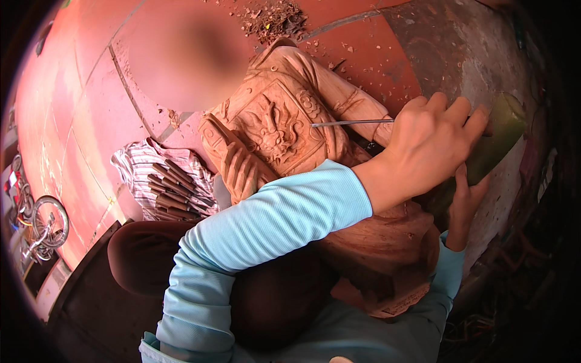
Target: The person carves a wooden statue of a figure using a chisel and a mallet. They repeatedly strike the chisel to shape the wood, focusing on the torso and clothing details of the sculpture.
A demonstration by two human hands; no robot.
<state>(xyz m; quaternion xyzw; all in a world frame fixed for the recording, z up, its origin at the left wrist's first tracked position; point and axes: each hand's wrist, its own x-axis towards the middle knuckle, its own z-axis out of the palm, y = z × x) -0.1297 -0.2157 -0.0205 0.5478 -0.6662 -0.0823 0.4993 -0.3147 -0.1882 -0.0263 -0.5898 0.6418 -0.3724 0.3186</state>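
Across my lap lies a carved wooden figure (357, 242) in reddish-brown wood, with a dragon-like face in relief on a square panel (275, 130) and a carved hand below it. My left hand (426, 142), its arm crossing over the carving, is closed on a thin carving chisel (348, 123). The metal shaft points left and its tip meets the panel's right part; the handle is hidden in my fingers. Lower right, my right hand (465, 202) is closed against a green cylindrical block (502, 133), whose lower part is mostly hidden behind my hands.
Several dark-handled carving tools (172, 187) lie on a striped cloth (136, 166) left of my knee. Wood chips (275, 21) are heaped on the red tiled floor (72, 121) beyond the figure. A bicycle (49, 222) stands far left. A blurred patch hides the carving's upper left.
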